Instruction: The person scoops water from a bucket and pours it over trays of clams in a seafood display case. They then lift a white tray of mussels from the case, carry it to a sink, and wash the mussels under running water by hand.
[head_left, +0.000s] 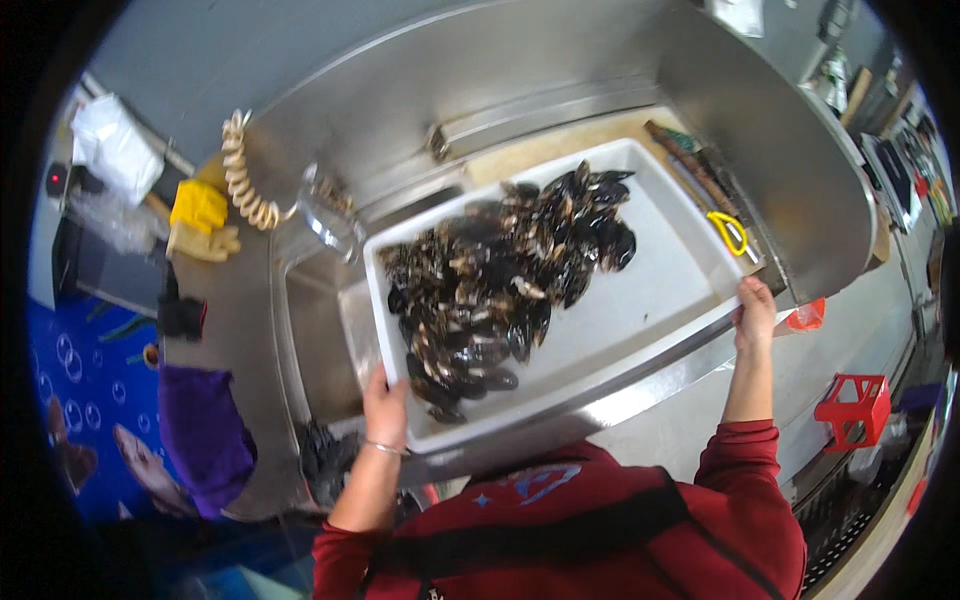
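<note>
At the tray's near-left corner, left hand point(385, 405) fingers curled over the rim, clamped on it; bracelet at the wrist. At the far-right corner, right hand point(755, 312) likewise closed around the edge. White plastic tray point(655, 300) held between both, sitting over the steel sink point(310, 330), tilted slightly. Dark mussels point(500, 280) heaped in the tray's left and middle, right part bare. Step in hand, judged: carrying or repositioning the loaded tray. Next move calls for level, matched lift on both sides, or load slides. Yellow gloves point(200, 222) and coiled hose point(245, 180) off to the left, well apart.

The white tray point(660, 300) hides the sink point(320, 340) (mostly).
</note>
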